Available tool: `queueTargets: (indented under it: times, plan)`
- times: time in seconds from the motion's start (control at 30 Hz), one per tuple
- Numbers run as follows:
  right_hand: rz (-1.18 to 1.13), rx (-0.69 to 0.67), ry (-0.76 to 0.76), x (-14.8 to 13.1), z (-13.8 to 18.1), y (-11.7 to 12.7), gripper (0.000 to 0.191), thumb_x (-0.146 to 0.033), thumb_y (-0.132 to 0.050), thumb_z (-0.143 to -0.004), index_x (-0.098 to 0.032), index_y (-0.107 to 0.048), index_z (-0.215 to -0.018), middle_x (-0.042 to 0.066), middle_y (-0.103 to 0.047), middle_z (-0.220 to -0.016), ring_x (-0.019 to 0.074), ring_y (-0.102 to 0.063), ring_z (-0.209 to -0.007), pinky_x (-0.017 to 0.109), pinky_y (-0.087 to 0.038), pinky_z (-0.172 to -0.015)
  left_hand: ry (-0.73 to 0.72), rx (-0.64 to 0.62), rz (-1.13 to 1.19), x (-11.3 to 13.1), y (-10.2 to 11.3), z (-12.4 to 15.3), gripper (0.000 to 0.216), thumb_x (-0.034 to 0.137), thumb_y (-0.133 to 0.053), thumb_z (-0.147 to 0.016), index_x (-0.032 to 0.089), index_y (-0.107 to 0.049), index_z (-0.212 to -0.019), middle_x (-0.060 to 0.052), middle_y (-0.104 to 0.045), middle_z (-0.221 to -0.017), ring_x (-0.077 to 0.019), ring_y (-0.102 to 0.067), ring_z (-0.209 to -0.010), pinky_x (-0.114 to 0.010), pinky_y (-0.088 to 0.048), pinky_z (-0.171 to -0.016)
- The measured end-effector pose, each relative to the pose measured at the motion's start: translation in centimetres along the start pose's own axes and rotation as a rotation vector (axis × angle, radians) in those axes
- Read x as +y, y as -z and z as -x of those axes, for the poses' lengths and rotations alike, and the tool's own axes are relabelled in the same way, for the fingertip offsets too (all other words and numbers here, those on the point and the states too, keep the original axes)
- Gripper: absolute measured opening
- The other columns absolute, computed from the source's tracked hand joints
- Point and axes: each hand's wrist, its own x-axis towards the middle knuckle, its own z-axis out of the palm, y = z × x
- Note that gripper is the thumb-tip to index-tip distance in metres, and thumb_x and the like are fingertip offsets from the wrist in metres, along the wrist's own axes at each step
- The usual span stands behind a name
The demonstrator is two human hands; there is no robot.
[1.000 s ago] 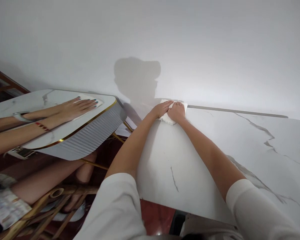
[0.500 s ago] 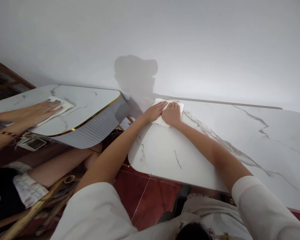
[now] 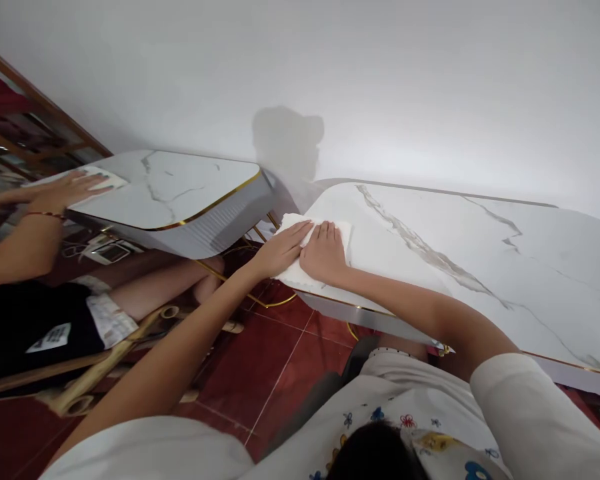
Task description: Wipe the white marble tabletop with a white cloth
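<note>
A white cloth [image 3: 296, 273] with a scalloped edge lies on the near left corner of a white marble-patterned tabletop [image 3: 410, 200], partly over its gold-trimmed edge. My left hand [image 3: 283, 250] rests flat on the cloth, fingers stretched forward and to the right. Beside it, touching it, my right hand [image 3: 325, 252] presses down on the same cloth, fingers straight and close together. The cloth under both palms is hidden.
At left, another person's hand [image 3: 73, 189] rests on a second white cloth [image 3: 113, 179] atop a similar table [image 3: 195, 180]. A bamboo chair [image 3: 100, 370] stands below it on red floor tiles [image 3: 260, 360]. A wall [image 3: 430, 80] rises behind both tables.
Both my hands have drawn the cloth toward me and slightly left, from the back of the tabletop to its near corner. The other person's hand has shifted too.
</note>
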Motion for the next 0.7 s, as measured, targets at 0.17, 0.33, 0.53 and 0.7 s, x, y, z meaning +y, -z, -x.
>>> queueTargets:
  times: [0.17, 0.33, 0.53, 0.7]
  plan:
    - [-0.028, -0.049, 0.062, 0.5, 3.8, 1.4, 0.064, -0.027, -0.039, -0.092, 0.012, -0.030, -0.141, 0.031, -0.030, -0.148, 0.0364, -0.025, -0.141, 0.045, -0.017, -0.116, 0.044, -0.002, -0.022, 4.4, -0.1, 2.6, 0.062, 0.037, -0.025, -0.092, 0.011, -0.027, -0.148, -0.010, -0.028, -0.155, -0.0232, -0.025, -0.143, -0.042, -0.020, -0.119]
    - [-0.061, -0.057, 0.065, 3.3, 6.7, 2.7, 0.062, -0.025, -0.039, -0.091, 0.011, -0.032, -0.141, 0.029, -0.031, -0.149, 0.0343, -0.026, -0.141, 0.045, -0.016, -0.116, 0.094, -0.006, 0.014, 9.2, -0.6, 2.2, 0.061, 0.030, -0.031, -0.089, 0.013, -0.030, -0.147, -0.007, -0.028, -0.155, -0.0237, -0.026, -0.143, -0.043, -0.020, -0.119]
    - [-0.018, -0.011, 0.001, 6.8, 4.8, 2.5, 0.060, -0.026, -0.036, -0.092, 0.010, -0.034, -0.140, 0.028, -0.035, -0.147, 0.0336, -0.029, -0.139, 0.045, -0.018, -0.114, 0.183, 0.020, 0.187, 9.6, -1.1, -3.0, 0.057, 0.034, -0.033, -0.088, 0.018, -0.043, -0.142, -0.002, -0.039, -0.150, -0.0192, -0.034, -0.139, -0.037, -0.024, -0.118]
    - [0.000, 0.057, 0.001, 9.9, -1.0, 1.8, 0.053, -0.022, -0.034, -0.092, 0.009, -0.044, -0.133, 0.027, -0.044, -0.141, 0.0331, -0.036, -0.133, 0.042, -0.022, -0.112, 0.156, 0.100, 0.177, 6.5, -1.8, -9.6, 0.052, 0.030, -0.035, -0.087, 0.015, -0.055, -0.133, -0.006, -0.051, -0.141, -0.0223, -0.045, -0.132, -0.036, -0.030, -0.115]
